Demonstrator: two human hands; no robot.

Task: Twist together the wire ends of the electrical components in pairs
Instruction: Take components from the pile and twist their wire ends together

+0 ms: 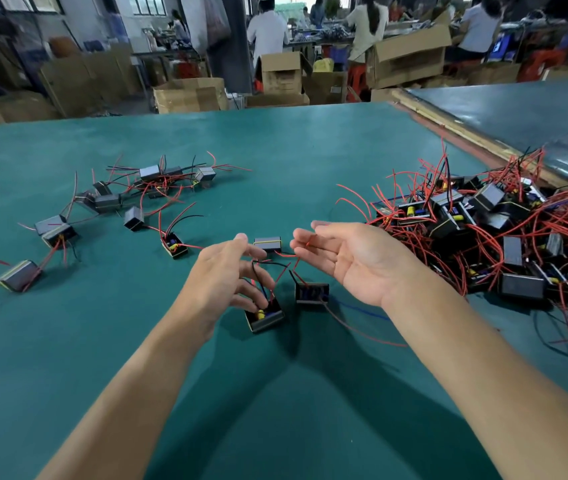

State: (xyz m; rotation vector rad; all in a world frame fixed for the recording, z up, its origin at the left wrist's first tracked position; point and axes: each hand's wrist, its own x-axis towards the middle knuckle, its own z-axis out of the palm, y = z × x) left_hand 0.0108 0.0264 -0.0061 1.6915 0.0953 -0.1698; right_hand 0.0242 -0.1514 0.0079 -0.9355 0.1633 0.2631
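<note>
left hand point(230, 273), right hand point(348, 261) over components point(264, 317)

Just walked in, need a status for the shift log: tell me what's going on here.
A person works bare-handed at a green table. The left grip curls over the wires of an open component; whether it holds them is unclear. The right grip lies open, palm up, a red wire end at its fingertips. A big tangled pile waits to the right; looser components lie left.
</note>
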